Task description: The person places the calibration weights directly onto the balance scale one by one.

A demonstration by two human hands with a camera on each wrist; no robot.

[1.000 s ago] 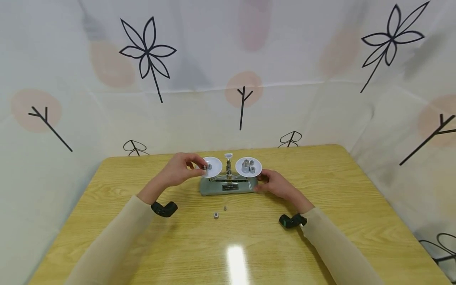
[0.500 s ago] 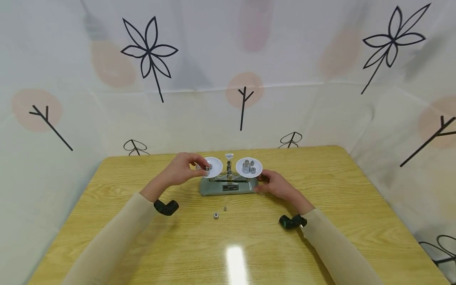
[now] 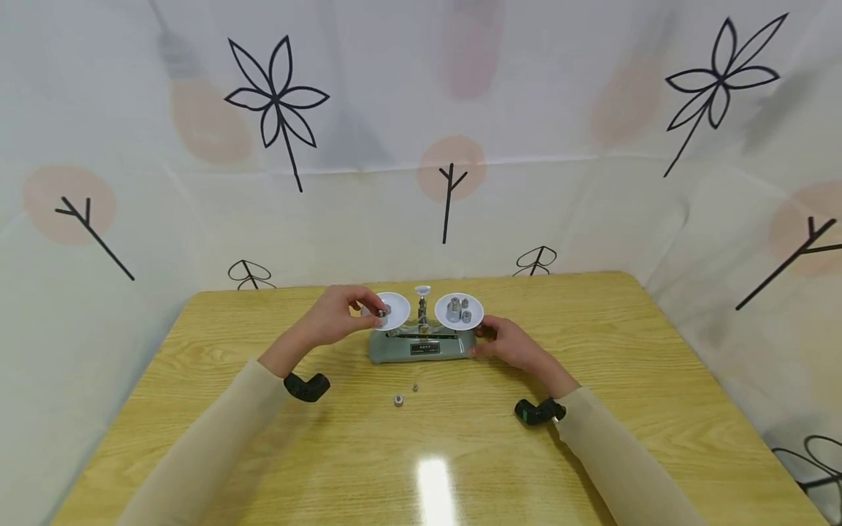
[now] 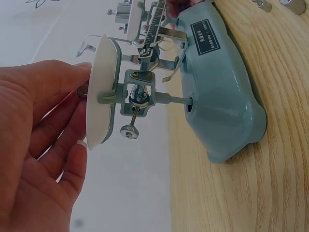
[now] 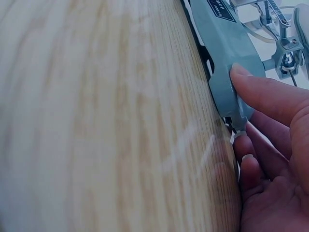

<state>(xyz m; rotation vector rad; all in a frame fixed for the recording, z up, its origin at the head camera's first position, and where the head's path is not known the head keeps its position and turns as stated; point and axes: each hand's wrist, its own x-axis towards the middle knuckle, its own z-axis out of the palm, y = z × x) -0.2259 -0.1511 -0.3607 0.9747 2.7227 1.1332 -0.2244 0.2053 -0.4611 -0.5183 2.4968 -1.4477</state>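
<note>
A green balance scale (image 3: 391, 352) with two white pans stands near the table's far side. My left hand (image 3: 334, 315) pinches a small metal weight (image 3: 381, 316) on the left pan (image 3: 399, 305); another weight, partly covered, sits close beside it. In the left wrist view the pan (image 4: 102, 87) hides most of the pinched weight (image 4: 83, 91). On the right pan (image 3: 476, 313) stand a larger weight (image 3: 454, 313) and two smaller ones. My right hand (image 3: 513, 343) grips the right end of the base, its thumb (image 5: 256, 87) on the front face and fingers round the end.
Two small weights lie on the wooden table (image 3: 539, 467) in front of the scale: a thicker one (image 3: 398, 400) and a tiny one (image 3: 415, 387). A printed white cloth (image 3: 368, 219) hangs behind the table and along its sides.
My left hand has shifted slightly right over the left pan, bringing the pinched weight closer to the other one there. The right hand stays on the base.
</note>
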